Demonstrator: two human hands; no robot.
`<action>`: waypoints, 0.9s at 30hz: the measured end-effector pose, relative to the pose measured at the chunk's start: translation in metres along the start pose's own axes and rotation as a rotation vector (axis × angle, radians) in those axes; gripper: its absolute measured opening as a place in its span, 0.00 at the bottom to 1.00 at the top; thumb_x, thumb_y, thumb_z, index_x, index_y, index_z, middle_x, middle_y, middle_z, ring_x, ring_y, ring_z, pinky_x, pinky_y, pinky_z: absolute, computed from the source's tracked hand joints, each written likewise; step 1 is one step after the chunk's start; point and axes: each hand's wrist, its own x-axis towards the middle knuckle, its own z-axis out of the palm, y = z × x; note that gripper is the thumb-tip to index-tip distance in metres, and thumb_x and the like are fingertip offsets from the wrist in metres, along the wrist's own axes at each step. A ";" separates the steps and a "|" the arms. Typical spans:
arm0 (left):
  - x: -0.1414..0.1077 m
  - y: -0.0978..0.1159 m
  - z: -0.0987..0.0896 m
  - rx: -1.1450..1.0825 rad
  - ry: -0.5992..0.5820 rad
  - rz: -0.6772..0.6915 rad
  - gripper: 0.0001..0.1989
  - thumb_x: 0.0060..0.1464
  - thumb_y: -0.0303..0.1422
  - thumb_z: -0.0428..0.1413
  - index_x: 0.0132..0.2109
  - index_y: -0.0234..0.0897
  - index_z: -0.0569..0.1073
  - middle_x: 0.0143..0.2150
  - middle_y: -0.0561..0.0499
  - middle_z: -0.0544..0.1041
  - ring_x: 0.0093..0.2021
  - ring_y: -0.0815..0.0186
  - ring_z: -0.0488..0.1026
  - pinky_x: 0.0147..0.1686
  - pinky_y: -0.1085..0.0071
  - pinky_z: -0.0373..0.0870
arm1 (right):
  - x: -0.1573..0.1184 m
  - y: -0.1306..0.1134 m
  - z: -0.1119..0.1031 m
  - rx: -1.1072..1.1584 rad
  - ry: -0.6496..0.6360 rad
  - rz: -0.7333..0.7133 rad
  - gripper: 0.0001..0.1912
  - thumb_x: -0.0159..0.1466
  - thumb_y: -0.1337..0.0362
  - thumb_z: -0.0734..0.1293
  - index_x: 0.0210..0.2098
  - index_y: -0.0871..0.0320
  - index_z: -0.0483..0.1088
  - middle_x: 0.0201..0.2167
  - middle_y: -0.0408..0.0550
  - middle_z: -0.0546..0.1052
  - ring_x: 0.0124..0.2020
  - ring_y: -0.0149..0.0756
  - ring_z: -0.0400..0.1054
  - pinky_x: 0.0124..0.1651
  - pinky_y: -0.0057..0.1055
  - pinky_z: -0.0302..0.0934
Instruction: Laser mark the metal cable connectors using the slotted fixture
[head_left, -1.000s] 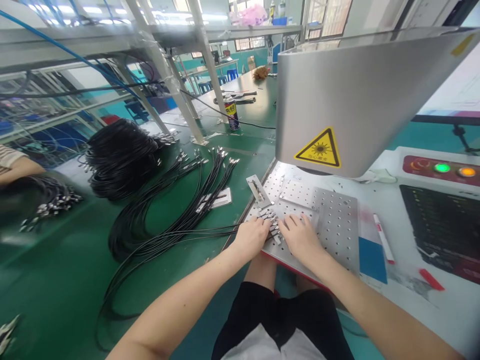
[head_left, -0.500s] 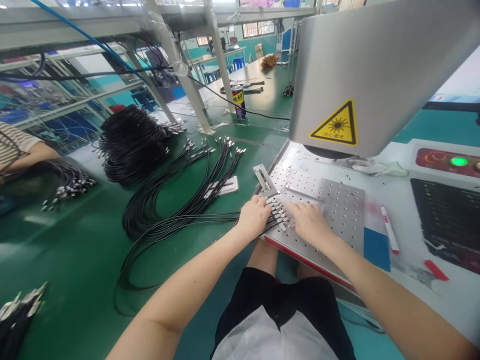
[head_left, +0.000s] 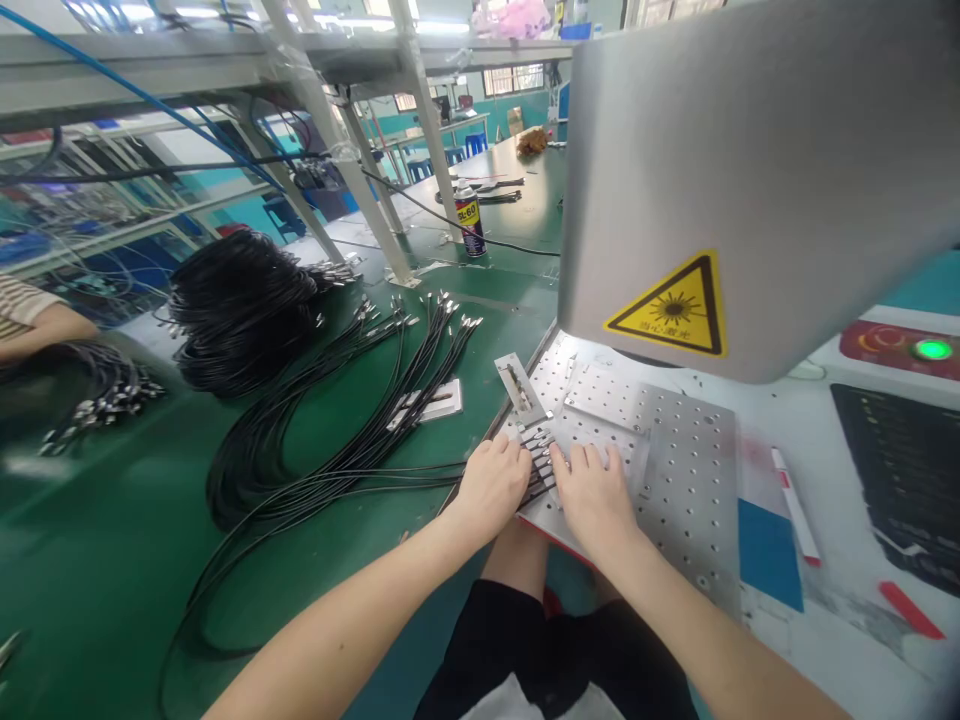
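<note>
My left hand [head_left: 495, 482] rests at the near left corner of the perforated metal plate [head_left: 686, 480], its fingers closed over several black cables [head_left: 420, 478]. Silver connectors [head_left: 538, 445] on the cable ends lie side by side between my hands. My right hand [head_left: 598, 500] is over the plate, its fingers bent and the index fingertip against the connectors; its thumb is hidden. Just beyond my left hand, a slotted metal plate [head_left: 520, 389] lies tilted across the plate's edge. A similar slotted plate [head_left: 448, 399] lies on the green table, partly under cables.
A grey machine head [head_left: 675, 160] with a yellow laser warning sign overhangs the plate. Coiled black cables [head_left: 240, 310] and a spray can [head_left: 469, 222] stand on the green table [head_left: 337, 580]. A marker [head_left: 796, 508] lies at right. Another person's arm [head_left: 52, 330] is at far left.
My right hand has moved left, bringing its fingertips onto the connectors. My left hand stays on the cables. The view has shifted, so the machine head appears lower and larger.
</note>
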 end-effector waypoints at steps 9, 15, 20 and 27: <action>0.004 0.002 0.008 -0.007 0.026 0.022 0.09 0.54 0.21 0.44 0.32 0.33 0.67 0.31 0.46 0.69 0.35 0.60 0.64 0.34 0.65 0.63 | -0.010 0.007 0.014 0.033 0.130 -0.083 0.20 0.59 0.73 0.57 0.50 0.63 0.67 0.38 0.61 0.70 0.38 0.45 0.60 0.45 0.42 0.55; 0.006 0.004 0.008 0.020 0.001 0.072 0.10 0.54 0.20 0.43 0.32 0.32 0.67 0.31 0.45 0.68 0.35 0.59 0.64 0.36 0.64 0.63 | -0.008 0.004 0.015 0.058 0.152 -0.068 0.19 0.59 0.75 0.57 0.48 0.64 0.69 0.35 0.60 0.70 0.36 0.43 0.59 0.42 0.41 0.55; 0.012 0.004 0.005 0.051 -0.019 0.120 0.10 0.54 0.21 0.42 0.33 0.31 0.68 0.31 0.45 0.68 0.35 0.59 0.65 0.36 0.63 0.63 | -0.006 0.004 0.015 0.052 0.124 -0.075 0.19 0.59 0.75 0.57 0.48 0.65 0.69 0.30 0.57 0.69 0.33 0.42 0.58 0.40 0.40 0.54; 0.002 0.010 -0.007 0.004 0.090 0.071 0.10 0.58 0.26 0.43 0.39 0.33 0.68 0.37 0.44 0.71 0.39 0.59 0.67 0.37 0.65 0.63 | -0.005 0.008 0.003 0.101 -0.039 -0.064 0.20 0.61 0.73 0.56 0.51 0.60 0.67 0.31 0.55 0.69 0.35 0.43 0.59 0.37 0.39 0.53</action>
